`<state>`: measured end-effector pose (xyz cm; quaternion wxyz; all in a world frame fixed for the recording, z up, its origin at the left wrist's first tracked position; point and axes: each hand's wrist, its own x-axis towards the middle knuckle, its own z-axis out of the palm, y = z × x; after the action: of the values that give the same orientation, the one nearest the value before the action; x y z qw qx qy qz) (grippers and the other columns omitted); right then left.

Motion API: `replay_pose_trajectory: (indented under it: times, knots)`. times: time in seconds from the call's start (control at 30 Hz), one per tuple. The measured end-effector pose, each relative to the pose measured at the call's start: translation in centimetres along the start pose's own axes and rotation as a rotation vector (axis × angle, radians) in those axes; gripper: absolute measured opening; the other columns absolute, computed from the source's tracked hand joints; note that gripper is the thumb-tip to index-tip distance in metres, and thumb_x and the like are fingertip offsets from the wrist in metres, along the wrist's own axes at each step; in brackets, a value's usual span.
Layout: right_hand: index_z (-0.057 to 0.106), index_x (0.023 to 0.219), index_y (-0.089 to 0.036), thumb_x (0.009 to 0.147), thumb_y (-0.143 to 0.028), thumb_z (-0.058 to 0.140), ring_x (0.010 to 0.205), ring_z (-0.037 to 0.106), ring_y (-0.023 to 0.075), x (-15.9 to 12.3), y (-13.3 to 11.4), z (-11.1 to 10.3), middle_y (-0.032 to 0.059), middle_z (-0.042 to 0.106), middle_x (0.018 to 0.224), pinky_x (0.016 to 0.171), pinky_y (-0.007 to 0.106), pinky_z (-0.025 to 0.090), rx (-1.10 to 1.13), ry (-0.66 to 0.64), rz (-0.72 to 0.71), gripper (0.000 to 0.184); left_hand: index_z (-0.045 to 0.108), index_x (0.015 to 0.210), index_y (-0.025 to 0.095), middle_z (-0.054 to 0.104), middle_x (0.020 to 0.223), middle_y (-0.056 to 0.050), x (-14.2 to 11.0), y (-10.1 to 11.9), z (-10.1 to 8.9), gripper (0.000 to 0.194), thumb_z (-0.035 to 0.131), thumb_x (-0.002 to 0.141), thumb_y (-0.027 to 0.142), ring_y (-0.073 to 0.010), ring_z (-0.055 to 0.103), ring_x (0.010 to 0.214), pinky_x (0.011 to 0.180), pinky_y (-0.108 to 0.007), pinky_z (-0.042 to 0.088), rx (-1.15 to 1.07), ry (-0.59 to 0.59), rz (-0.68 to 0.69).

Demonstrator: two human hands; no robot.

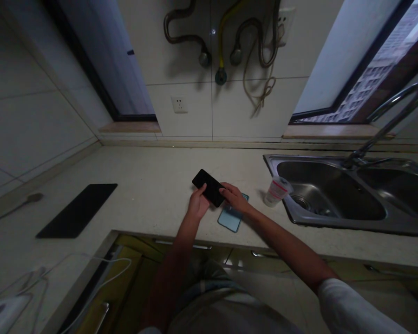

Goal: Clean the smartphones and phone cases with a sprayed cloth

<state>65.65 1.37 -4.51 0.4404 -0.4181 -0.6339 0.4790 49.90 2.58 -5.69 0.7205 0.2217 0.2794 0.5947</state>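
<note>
Both my hands hold a black phone (209,186) just above the pale countertop (153,185). My left hand (198,204) grips its near left edge, fingers curled under it. My right hand (234,197) grips its right end with the fingers wrapped over. Under my right hand lies a light blue phone case (231,219), flat on the counter near the front edge.
A clear plastic cup (277,191) stands beside the steel sink (337,195) with its tap (386,125) at right. A black flat mat (78,209) lies at left. White cables and a white device (7,311) sit at the lower left corner. Hoses hang on the tiled wall.
</note>
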Motion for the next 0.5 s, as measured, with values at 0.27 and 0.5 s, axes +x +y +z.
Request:
replay_pose_trajectory:
  times: [0.27, 0.5]
  knots:
    - [0.066, 0.092, -0.019, 0.086, -0.054, 0.053, 0.064, 0.050, 0.0139, 0.0, 0.0, 0.6, -0.0013, 0.058, 0.071, 0.060, 0.025, 0.040, -0.129, -0.027, -0.011, 0.038, 0.065, 0.103, 0.015, 0.073, 0.098, -0.011, -0.9, 1.1, -1.5, 0.035, 0.074, 0.074, 0.031, -0.0257, 0.069, 0.097, 0.095, -0.042, 0.053, 0.106, 0.058, -0.090]
    - [0.069, 0.085, -0.018, 0.086, -0.058, 0.050, 0.064, 0.051, 0.0149, 0.7, 0.1, -0.7, -0.0009, 0.057, 0.068, 0.062, 0.027, 0.041, -0.212, 0.074, -0.003, 0.045, 0.062, 0.104, 0.017, 0.072, 0.097, -0.007, 0.0, 3.1, -3.8, 0.048, 0.083, 0.062, 0.027, -0.0249, 0.068, 0.095, 0.093, -0.044, 0.052, 0.549, 0.115, 0.076]
